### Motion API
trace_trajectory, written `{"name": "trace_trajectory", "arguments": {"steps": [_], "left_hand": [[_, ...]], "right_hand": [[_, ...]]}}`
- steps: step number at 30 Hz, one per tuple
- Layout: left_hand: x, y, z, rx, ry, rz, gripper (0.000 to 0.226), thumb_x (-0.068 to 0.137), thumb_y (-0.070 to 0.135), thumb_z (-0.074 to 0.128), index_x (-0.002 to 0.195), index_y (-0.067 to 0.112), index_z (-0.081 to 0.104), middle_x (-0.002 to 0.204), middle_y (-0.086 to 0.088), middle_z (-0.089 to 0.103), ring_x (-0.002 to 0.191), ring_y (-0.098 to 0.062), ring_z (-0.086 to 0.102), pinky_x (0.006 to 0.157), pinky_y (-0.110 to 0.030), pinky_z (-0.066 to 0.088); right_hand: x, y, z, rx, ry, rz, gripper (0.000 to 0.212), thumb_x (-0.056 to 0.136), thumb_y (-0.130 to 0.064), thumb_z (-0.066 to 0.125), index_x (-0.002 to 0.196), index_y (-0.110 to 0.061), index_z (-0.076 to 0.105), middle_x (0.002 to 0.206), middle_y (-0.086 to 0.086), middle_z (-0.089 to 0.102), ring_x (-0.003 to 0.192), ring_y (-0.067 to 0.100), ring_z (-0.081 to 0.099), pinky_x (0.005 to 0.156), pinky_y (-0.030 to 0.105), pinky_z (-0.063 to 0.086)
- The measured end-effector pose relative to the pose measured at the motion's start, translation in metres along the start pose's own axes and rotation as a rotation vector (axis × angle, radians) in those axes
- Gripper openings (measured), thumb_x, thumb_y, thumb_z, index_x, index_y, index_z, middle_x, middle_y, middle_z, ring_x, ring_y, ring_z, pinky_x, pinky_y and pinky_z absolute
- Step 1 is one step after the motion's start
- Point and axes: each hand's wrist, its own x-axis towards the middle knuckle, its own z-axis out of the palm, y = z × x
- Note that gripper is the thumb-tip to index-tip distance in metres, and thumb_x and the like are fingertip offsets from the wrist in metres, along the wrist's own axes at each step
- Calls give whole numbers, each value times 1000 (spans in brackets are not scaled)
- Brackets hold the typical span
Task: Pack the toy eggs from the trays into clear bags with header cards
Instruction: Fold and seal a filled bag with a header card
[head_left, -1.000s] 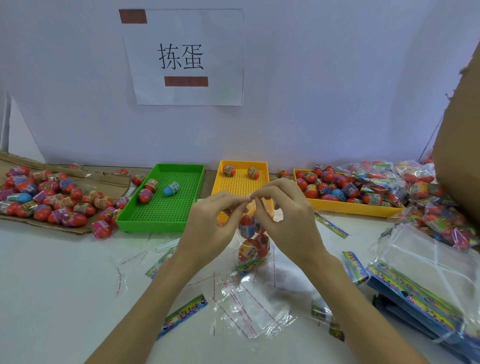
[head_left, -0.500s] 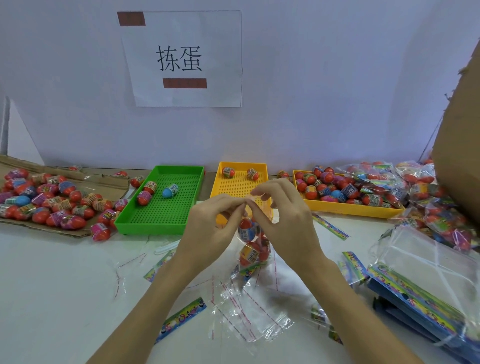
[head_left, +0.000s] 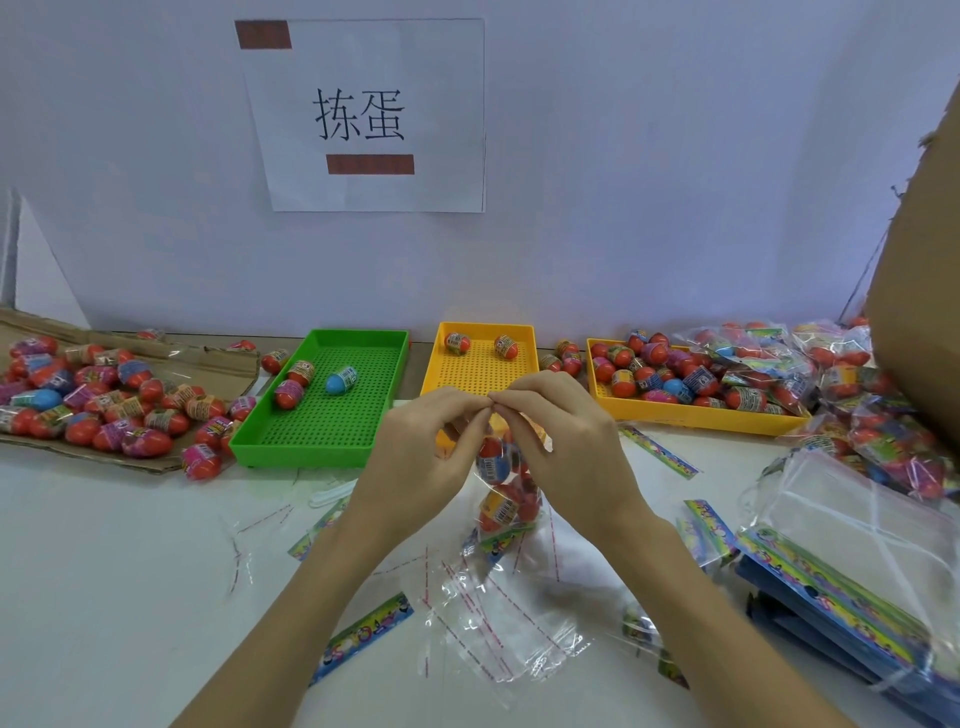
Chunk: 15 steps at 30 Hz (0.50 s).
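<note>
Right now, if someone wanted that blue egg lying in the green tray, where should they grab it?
Probably from above, fingers pinching across the blue egg's narrow middle. It lies on its side, apart from its neighbours, and the green tray's walls hinder a sideways reach.

Hands hide the filled bag (head_left: 506, 488) top; egg labels unreadable.

Both your bare forearms reach in from the bottom edge and angle toward each other, so your hands meet at the middle. Your left hand (head_left: 415, 457) is raised with its back to the camera, thumb and forefinger pressed together in a pinch at the top, the other fingers curled loosely beneath. Your right hand (head_left: 566, 441) mirrors it, thumb and forefinger pinched, knuckles arched upward. The two pinching grips touch tip to tip. Both wrists are lifted off the worktop.
</note>
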Motion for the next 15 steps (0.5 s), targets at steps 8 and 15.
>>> {"name": "trace_trajectory", "arguments": {"steps": [8, 15], "left_hand": [[-2, -1, -1, 56, -37, 52, 12, 97, 2, 71, 107, 3, 78, 89, 0, 72, 77, -15, 66, 70, -35, 57], [0, 3, 4, 6, -5, -14, 12, 96, 1, 72, 103, 5, 80, 88, 0, 76, 77, -14, 69, 71, -30, 57]], "right_hand": [[2, 0, -1, 13, -10, 23, 6, 86, -1, 78, 92, -1, 77, 90, 9, 73, 86, 24, 66, 75, 31, 58], [3, -1, -1, 11, 25, 127, 10, 83, 2, 74, 81, -4, 66, 80, 5, 61, 76, 14, 50, 69, 22, 44]]}}
